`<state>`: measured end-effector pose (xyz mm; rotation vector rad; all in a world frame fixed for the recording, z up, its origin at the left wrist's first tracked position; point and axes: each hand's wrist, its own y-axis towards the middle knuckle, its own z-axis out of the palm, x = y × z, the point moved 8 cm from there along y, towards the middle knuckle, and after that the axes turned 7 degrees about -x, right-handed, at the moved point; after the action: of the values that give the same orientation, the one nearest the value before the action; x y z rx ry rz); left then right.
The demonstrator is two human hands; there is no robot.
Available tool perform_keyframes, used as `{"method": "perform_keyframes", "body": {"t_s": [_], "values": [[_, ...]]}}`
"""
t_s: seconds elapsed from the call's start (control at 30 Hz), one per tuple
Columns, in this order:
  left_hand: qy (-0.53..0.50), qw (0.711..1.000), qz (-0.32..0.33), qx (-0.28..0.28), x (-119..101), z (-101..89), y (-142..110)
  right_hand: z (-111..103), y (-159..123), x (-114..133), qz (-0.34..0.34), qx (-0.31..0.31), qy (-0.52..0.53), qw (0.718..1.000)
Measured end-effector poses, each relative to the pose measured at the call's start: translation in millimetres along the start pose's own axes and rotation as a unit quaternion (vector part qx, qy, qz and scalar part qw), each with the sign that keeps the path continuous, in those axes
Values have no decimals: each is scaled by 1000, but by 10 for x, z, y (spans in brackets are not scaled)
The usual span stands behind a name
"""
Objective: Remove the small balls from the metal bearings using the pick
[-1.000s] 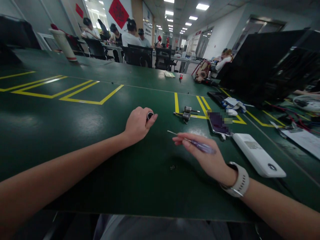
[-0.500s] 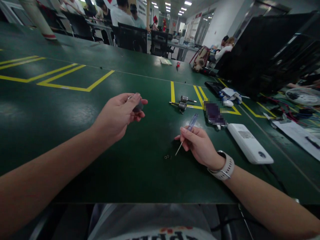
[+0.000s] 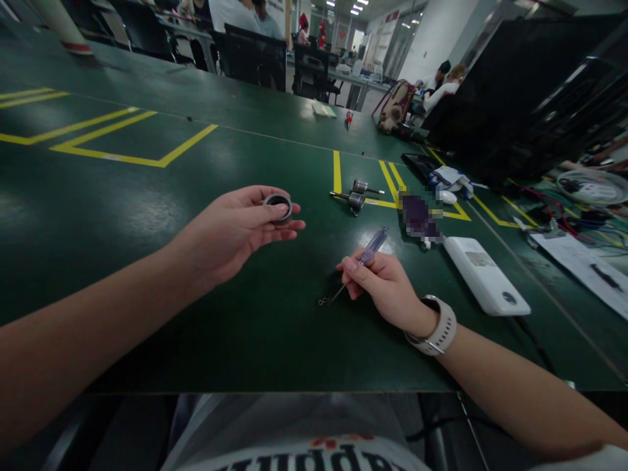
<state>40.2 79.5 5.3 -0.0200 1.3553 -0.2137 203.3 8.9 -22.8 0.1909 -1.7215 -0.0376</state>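
Note:
My left hand [image 3: 245, 226] grips a round dark metal cup [image 3: 289, 212], its hollow side turned up and the thumb pressing inside the rim. In my right hand [image 3: 375, 278] is a screwdriver with a clear purple handle [image 3: 373, 245], held like a pen. Its thin shaft slants down to the table, the tip close beside some tiny metal rings [image 3: 322, 301]; I cannot tell whether it touches them. Beyond the right hand lie two small metal motor parts with shafts, one nearer [image 3: 356, 200] and one farther [image 3: 360, 186].
A blurred dark purple object [image 3: 419, 216] and a white power bank [image 3: 485, 276] lie right of my right hand. Farther right are a clipboard [image 3: 579, 261] and cables. A black panel [image 3: 520, 98] stands at the back right. Yellow tape [image 3: 137, 159] marks the green table.
My left hand has turned the metal cup so its hollow side shows, and moved slightly right. My right hand has shifted a little left, bringing the screwdriver tip closer to the tiny rings.

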Motion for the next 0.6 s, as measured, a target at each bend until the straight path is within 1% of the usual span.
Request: {"method": "perform_keyframes", "body": {"t_s": [0.13,0.3,0.47,0.53,0.6], "values": [[5,1000,-9,-11,20,-10,11,9,-21,28,-16,3,-21,1000],[7,1000,-8,-3,15,11,1,19,-37,46,-31,5,-48,998],[4,1000,-12,-7,24,4,3,31,-39,105,-51,2,-90,995],[-2,1000,-14,-4,34,8,1,19,-33,83,-42,-8,-94,995],[-7,1000,-15,1,46,14,-4,-13,-19,23,-17,-27,-67,997]]}}
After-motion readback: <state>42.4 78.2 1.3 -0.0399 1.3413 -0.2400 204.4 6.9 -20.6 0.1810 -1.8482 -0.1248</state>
